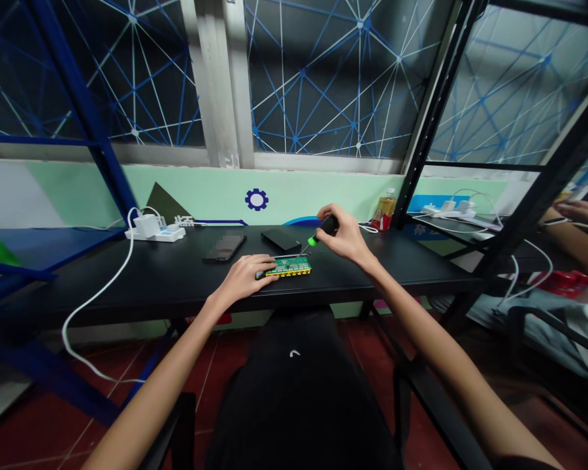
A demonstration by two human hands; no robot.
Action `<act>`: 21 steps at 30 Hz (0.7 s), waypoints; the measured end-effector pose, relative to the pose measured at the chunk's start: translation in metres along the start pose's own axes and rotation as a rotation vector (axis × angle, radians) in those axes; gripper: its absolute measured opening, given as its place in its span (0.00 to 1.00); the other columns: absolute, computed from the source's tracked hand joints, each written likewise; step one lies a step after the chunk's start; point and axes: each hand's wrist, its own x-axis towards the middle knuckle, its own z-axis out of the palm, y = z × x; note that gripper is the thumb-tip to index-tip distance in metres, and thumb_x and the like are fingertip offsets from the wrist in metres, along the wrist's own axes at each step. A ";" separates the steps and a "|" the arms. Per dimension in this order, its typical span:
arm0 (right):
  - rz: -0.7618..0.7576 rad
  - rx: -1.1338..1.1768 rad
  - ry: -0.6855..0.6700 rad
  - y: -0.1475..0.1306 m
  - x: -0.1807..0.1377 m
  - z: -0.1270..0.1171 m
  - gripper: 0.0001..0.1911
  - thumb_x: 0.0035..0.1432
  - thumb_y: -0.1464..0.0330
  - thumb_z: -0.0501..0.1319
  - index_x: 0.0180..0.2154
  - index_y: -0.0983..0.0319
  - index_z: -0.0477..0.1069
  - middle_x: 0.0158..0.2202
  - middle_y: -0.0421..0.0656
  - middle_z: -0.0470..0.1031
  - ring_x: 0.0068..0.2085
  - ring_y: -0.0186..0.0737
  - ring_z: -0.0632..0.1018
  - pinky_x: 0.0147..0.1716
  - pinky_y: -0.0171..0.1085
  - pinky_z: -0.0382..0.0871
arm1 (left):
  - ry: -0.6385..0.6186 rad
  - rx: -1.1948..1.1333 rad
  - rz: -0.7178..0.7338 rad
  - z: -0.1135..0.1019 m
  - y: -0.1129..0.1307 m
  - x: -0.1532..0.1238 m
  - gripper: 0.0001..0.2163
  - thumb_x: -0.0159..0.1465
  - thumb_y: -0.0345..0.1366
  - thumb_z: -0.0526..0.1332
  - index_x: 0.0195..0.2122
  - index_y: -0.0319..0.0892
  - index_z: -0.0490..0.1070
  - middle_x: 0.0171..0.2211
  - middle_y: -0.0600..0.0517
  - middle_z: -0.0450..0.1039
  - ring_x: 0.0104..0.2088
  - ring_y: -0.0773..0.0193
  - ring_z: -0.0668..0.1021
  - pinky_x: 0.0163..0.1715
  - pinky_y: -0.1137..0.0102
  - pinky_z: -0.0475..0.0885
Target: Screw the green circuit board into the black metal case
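A green circuit board [293, 264] with a yellow row of ports along its near edge lies by the table's front edge. My left hand [245, 277] grips its left end, fingers over the top and thumb at the near side. Above the board's right part, my right hand [347, 236] is closed around the black and green handle of a screwdriver [312, 241]. The thin shaft slants down and left to the board; whether the tip touches a screw is too small to tell. Behind the board sits a flat black cover [280, 240]. Small specks lie right of it.
A dark phone [224, 248] lies left of the cover on the black table [166, 277]. A white power strip [157, 232] with cables stands at the back left, and a drink bottle [385, 210] at the back right. Another person's arm [575, 241] shows far right.
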 end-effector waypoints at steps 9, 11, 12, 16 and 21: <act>0.088 0.058 0.168 0.021 -0.023 0.008 0.05 0.52 0.66 0.60 0.33 0.59 0.68 0.34 0.42 0.74 0.33 0.39 0.73 0.33 0.38 0.66 | 0.010 0.015 0.017 0.002 -0.003 -0.001 0.15 0.68 0.47 0.60 0.47 0.45 0.80 0.52 0.45 0.78 0.54 0.50 0.78 0.52 0.54 0.72; 0.132 0.094 0.219 0.028 -0.028 0.012 0.05 0.53 0.66 0.61 0.33 0.59 0.69 0.33 0.42 0.74 0.32 0.38 0.74 0.32 0.37 0.67 | 0.010 0.020 0.020 0.002 -0.003 -0.001 0.15 0.68 0.47 0.60 0.48 0.45 0.80 0.52 0.46 0.78 0.54 0.50 0.78 0.52 0.55 0.72; 0.156 0.111 0.235 0.030 -0.030 0.015 0.05 0.53 0.66 0.61 0.34 0.59 0.69 0.32 0.41 0.73 0.31 0.37 0.74 0.31 0.37 0.67 | 0.009 0.023 0.020 0.002 -0.003 -0.001 0.15 0.68 0.46 0.60 0.48 0.46 0.80 0.52 0.46 0.78 0.54 0.51 0.78 0.52 0.55 0.72; 0.223 0.152 0.261 0.038 -0.035 0.020 0.06 0.54 0.65 0.62 0.33 0.59 0.69 0.31 0.40 0.72 0.27 0.35 0.74 0.28 0.35 0.67 | 0.003 0.029 0.021 0.003 -0.004 -0.001 0.14 0.67 0.46 0.61 0.48 0.45 0.79 0.52 0.46 0.78 0.54 0.50 0.78 0.51 0.54 0.72; 0.245 0.167 0.265 0.040 -0.036 0.020 0.06 0.53 0.64 0.62 0.34 0.59 0.69 0.31 0.40 0.73 0.26 0.34 0.74 0.27 0.35 0.68 | -0.006 0.033 0.020 0.002 -0.004 -0.001 0.14 0.67 0.45 0.62 0.49 0.45 0.79 0.52 0.46 0.78 0.54 0.50 0.78 0.52 0.54 0.72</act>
